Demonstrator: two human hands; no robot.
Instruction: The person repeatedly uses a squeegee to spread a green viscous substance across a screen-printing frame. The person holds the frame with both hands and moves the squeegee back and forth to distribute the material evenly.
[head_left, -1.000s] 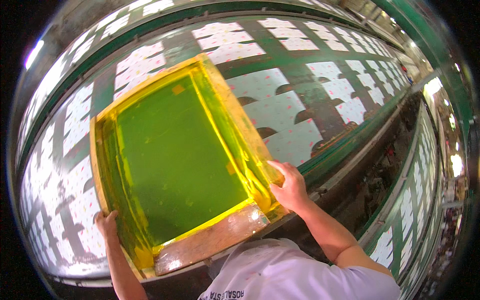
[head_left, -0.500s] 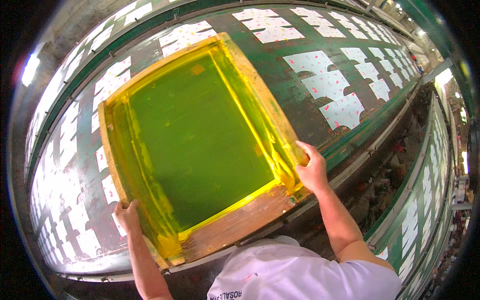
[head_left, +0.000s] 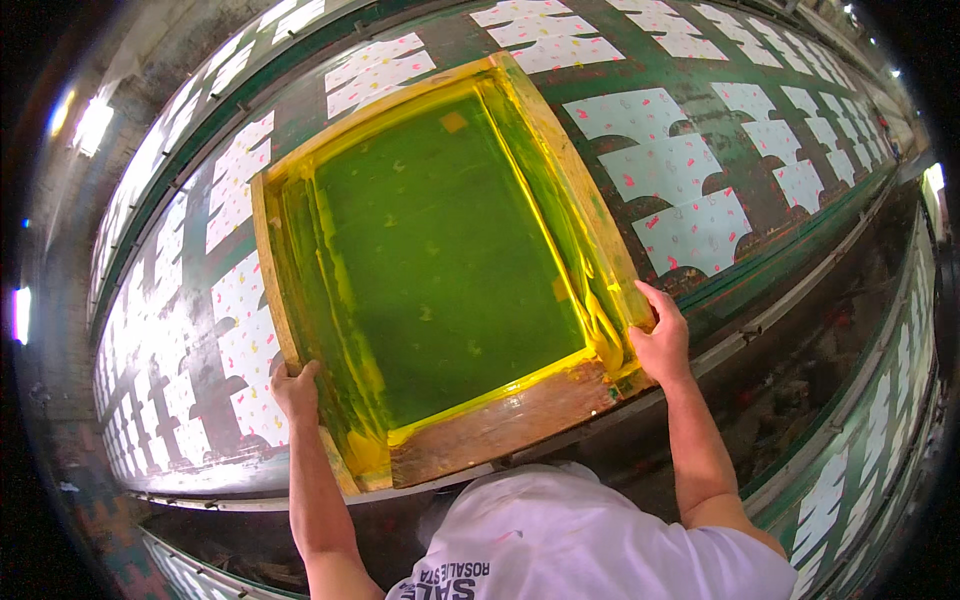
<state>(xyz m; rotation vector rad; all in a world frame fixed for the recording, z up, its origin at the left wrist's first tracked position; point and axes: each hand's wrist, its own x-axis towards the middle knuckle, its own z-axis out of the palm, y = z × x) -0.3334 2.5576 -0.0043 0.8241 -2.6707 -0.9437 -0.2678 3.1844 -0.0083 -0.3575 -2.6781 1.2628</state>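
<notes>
Note surface (head_left: 655,76) partly hidden beneath frame (head_left: 575,175), white shirt (head_left: 570,530) cut off below frame, distant prints (head_left: 822,131) right of frame indiscernible.

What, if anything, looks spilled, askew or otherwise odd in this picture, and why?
A lumpy yellow streak lies inside the wooden frame at its lower right, near the right hand. It looks odd because it is thick and uneven beside the flatter green panel, though it may be ordinary residue. No tear shows.

Bare left hand (head_left: 296,392), bare right hand (head_left: 661,340) grip opposite sides of yellow-smeared, rectangular wooden-framed screen (head_left: 450,270), over long green table (head_left: 660,75) bearing white, pink-flecked flat pieces (head_left: 695,235).
</notes>
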